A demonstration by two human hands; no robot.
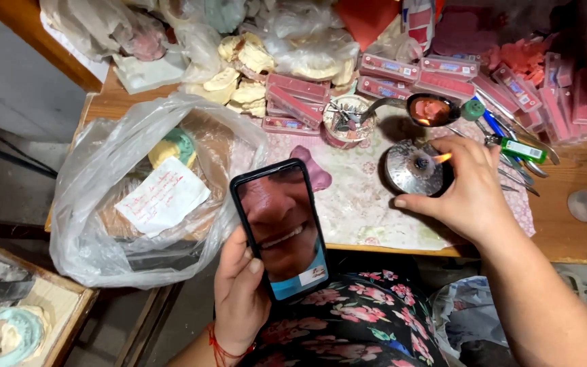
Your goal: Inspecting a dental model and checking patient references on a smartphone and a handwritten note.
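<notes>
My left hand (239,292) holds a black smartphone (281,228) upright over my lap, its lit screen showing a photo of a smile. My right hand (470,190) rests on the table beside a round shiny metal burner (412,168). A small flame (441,158) burns at its wick, right by my fingers. Just behind the burner sits a dark ladle-like spoon (429,109) holding pink wax. A flat pink wax piece (315,171) lies on the patterned cloth (354,204) to the left of the burner.
A clear plastic bag (103,231) with a note and dental casts fills the table's left. Pink boxes (300,95), plaster casts (246,75), a small cup of tools (348,122) and a green lighter (523,149) with metal instruments crowd the back. The wooden table edge (579,255) runs at right.
</notes>
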